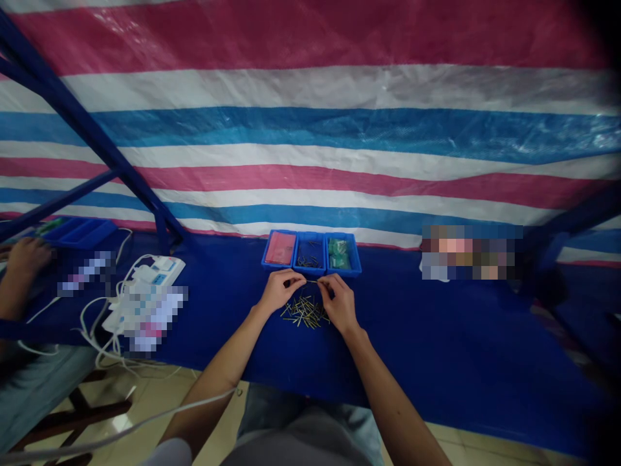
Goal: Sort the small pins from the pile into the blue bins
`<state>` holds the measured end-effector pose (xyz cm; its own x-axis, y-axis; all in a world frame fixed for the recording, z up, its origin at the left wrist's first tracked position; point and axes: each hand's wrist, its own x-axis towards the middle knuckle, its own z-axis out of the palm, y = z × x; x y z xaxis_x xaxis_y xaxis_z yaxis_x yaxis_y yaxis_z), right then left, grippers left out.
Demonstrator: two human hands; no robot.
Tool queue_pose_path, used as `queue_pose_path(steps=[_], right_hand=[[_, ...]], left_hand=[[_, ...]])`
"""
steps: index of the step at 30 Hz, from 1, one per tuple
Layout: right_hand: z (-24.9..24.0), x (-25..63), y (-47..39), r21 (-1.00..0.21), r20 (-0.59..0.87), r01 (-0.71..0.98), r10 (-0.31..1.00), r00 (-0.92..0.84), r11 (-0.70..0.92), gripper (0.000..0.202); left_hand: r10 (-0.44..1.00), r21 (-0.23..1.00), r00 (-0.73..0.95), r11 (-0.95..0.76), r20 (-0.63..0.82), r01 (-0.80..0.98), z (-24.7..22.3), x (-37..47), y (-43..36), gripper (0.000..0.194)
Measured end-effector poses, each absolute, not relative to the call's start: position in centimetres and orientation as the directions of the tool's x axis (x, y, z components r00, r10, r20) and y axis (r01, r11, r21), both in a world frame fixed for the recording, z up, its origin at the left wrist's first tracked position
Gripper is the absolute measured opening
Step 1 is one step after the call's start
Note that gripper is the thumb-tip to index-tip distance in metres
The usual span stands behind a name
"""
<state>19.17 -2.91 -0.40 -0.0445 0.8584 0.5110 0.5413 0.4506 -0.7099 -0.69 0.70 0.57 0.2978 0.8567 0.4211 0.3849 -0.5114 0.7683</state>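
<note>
Between my two hands a thin stick-like piece (311, 281) is stretched level, one end pinched by each. My left hand (281, 290) has thumb and fingertips closed on its left end. The right end sits in the closed fingertips of my right hand (338, 301). Just below lies a loose pile of thin yellowish metallic sticks (305, 312) on the blue table (398, 349). Beyond my hands stand three joined blue bins: the left bin (264, 257) holds pink packets, the middle bin (310, 268) dark thin pieces, the right bin (358, 262) green packets.
At the left are a white power strip (169, 268) and tangled white cables (99, 343). Another person's hand (30, 255) is near a blue tray (87, 233) at the far left. A blurred item (468, 252) lies at the right, and a striped sheet (339, 149) hangs behind.
</note>
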Motion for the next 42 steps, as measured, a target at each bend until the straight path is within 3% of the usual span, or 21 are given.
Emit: queue_pose_path(steps=[4,9,14,25,32,37,42], right_hand=[[-0.4,19.6,-3.0,-0.720,0.492,0.562,0.871,-0.003,0.408,0.017],[-1.0,19.8,-3.0,-0.688,0.437,0.611,0.896,-0.085,0.393,0.021],[-1.3,19.8,-2.9,-0.668,0.423,0.626,0.897,-0.126,0.403,0.021],[-1.2,20.3,-2.7,-0.680,0.407,0.627,0.907,-0.106,0.379,0.022],[-1.3,21.5,-2.3,-0.607,0.343,0.705,0.921,-0.184,0.367,0.026],[-1.9,21.4,-2.2,-0.578,0.327,0.709,0.911,-0.253,0.405,0.028],[-2.0,21.0,-2.0,-0.467,0.289,0.786,0.910,-0.298,0.405,0.029]], left_hand=[[0.868,0.766,0.127,-0.486,0.481,0.420,0.3,-0.6,0.8,0.023],[0.899,0.795,-0.060,-0.350,0.433,0.495,-0.2,-0.7,1.1,0.031],[0.914,0.788,-0.119,-0.261,0.387,0.557,-0.7,-0.8,1.2,0.033],[0.925,0.754,-0.053,-0.272,0.376,0.598,-0.2,-0.7,0.8,0.032],[0.953,0.693,0.092,-0.275,0.289,0.666,0.3,-0.7,0.7,0.033],[0.923,0.697,0.210,-0.382,0.323,0.607,0.3,-0.6,0.5,0.033],[0.908,0.666,0.290,-0.418,0.301,0.618,0.3,-0.5,0.5,0.025]])
